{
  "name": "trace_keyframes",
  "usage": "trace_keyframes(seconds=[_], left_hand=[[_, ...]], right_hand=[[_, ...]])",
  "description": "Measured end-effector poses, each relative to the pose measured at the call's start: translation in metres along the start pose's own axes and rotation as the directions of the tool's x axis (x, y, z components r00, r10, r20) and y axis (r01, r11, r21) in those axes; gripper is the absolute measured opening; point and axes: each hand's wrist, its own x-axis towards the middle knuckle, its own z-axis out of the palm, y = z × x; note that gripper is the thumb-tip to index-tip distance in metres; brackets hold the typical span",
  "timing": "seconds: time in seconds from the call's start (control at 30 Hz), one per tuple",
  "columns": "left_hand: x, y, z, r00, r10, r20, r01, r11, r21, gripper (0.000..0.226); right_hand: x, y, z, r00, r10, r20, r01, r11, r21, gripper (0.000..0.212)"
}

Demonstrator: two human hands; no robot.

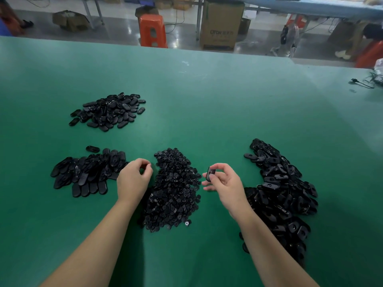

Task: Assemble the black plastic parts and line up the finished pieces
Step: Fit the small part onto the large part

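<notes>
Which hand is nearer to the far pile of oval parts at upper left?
Left. The left hand sits below and slightly right of the far pile; the right hand, pinching an oval piece, is farther right, beyond the middle heap.

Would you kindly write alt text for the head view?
The right hand pinches a black oval part above a green table; the left hand curls beside the pile of small round parts. Three piles of oval parts surround them.

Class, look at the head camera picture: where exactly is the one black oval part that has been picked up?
The black oval part is pinched upright in the right hand, above the green table, between the middle pile of small round parts and the right-hand pile.
</notes>
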Motion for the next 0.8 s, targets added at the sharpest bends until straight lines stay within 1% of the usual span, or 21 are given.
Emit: trace_keyframes(seconds=[0.1,0.13,0.2,0.33,0.43,0.53,0.6,0.67,0.73,0.8], left_hand=[[0.000,0.001,-0.001,1.000,0.019,0.008,-0.019,1.000,0.005,0.010],[0.000,0.001,-0.001,1.000,0.021,0.010,-0.021,1.000,0.007,0.010],[0.000,0.001,-0.001,1.000,0.025,0.010,-0.025,1.000,0.006,0.014],[-0.001,0.001,0.000,0.999,0.037,0.013,-0.037,0.999,0.011,0.023],[0.000,0.001,-0.001,0.999,0.024,0.021,-0.024,1.000,0.005,0.020],[0.000,0.000,-0.001,0.999,-0.038,0.018,0.038,0.999,-0.039,0.018],[0.000,0.001,-0.002,0.997,-0.077,0.028,0.080,0.992,-0.102,0.015],[0.002,0.005,-0.003,0.991,-0.129,0.045,0.136,0.962,-0.237,0.015],[0.003,0.011,-0.003,0.983,-0.159,0.087,0.181,0.899,-0.399,0.019],[0.000,0.023,-0.003,0.974,-0.174,0.145,0.223,0.836,-0.502,0.022]], right_hand=[[-0.001,0.010,0.008,0.999,-0.006,-0.035,0.007,0.999,0.053,0.040],[-0.001,0.014,0.011,0.998,0.000,-0.057,0.005,0.997,0.077,0.042],[-0.003,0.019,0.016,0.993,0.004,-0.116,0.006,0.996,0.084,0.035],[-0.005,0.025,0.019,0.977,-0.048,-0.209,0.040,0.998,-0.041,0.024],[-0.006,0.026,0.018,0.975,-0.076,-0.208,0.055,0.993,-0.105,0.020],[-0.007,0.027,0.020,0.975,-0.091,-0.203,0.063,0.989,-0.137,0.015],[-0.007,0.028,0.021,0.973,-0.096,-0.210,0.070,0.989,-0.127,0.012],[-0.007,0.029,0.022,0.972,-0.099,-0.213,0.072,0.989,-0.128,0.011],[-0.007,0.029,0.022,0.971,-0.104,-0.214,0.074,0.987,-0.142,0.010],[-0.006,0.030,0.022,0.971,-0.114,-0.208,0.082,0.984,-0.158,0.011]])
